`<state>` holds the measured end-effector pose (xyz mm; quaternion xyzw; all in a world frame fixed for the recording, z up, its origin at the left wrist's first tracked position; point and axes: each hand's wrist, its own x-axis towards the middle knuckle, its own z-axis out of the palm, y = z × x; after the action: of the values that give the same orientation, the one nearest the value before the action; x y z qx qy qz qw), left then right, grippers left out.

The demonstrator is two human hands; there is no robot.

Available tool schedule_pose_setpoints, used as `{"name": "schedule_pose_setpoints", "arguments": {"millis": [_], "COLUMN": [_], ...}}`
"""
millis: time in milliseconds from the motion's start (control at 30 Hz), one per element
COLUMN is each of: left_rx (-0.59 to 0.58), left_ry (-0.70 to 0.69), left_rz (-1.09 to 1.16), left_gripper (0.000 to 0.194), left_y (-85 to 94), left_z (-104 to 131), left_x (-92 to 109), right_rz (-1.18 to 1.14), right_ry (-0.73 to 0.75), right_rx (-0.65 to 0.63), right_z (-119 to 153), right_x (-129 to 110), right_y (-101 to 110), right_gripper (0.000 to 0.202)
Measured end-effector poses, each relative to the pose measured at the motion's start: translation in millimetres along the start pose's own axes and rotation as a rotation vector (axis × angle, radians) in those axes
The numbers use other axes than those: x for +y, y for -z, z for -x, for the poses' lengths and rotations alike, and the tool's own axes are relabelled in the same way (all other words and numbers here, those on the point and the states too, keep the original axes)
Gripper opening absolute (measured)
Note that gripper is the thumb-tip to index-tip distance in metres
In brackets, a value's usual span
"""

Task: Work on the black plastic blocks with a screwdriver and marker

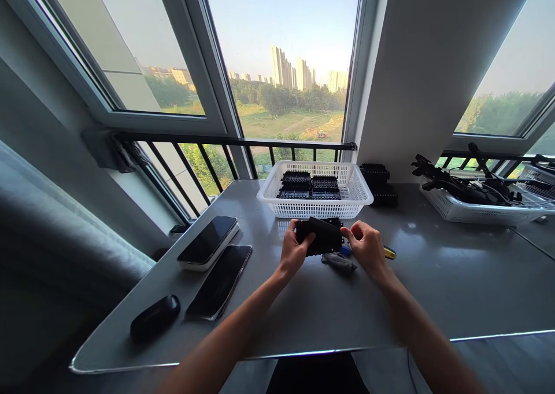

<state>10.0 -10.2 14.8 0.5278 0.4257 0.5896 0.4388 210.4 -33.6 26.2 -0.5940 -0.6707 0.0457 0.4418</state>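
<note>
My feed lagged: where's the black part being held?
In the head view, the black part is right of centre, between the left hand and right hand, in front of the white basket.

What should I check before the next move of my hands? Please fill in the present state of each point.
1. Left hand holds the black piece: ok.
2. Right hand pinches its right edge: cannot tell, the fingers hide the contact.
3. Table near the piece clear: not ok, a grey item lies close.
4. White basket upright: ok, beyond the hands.
5. Yellow item fully visible: not ok, partly hidden.
</note>
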Motion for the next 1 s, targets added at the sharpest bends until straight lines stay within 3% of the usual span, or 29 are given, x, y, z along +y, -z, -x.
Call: {"name": "schedule_pose_setpoints", "arguments": {"millis": [200,433,667,867,1000], "left_rx": [0.014,-0.015,0.006,-0.048,-0.026], "left_ry": [-0.027,-0.039,-0.023,-0.074,-0.072], "left_rz": [0.002,-0.038,0.002,-0.098,-0.089], "left_gripper": [0.033,0.030,0.034,0.026,0.026], "left_y": [2.0,0.1,1.4,-0.2,-0.4], "left_z": [-4,-1,-3,3,3], "left_x": [-2,-8,-6,-9,-5], "right_rz": [0.025,-0.016,0.015,-0.020,-0.001], "right_ry": [-0.093,0.008,-0.063,0.034,0.020], "right_rx": [0.111,-0.062,0.066,-0.077,-0.073], "right_z": [-8,2,-6,4,2], "right_x": [16,0,12,-9,-3], "right_y": [12,-6,9,-6,-3], "right_gripper": [0.043,0.042,0.046,0.044,0.043]}}
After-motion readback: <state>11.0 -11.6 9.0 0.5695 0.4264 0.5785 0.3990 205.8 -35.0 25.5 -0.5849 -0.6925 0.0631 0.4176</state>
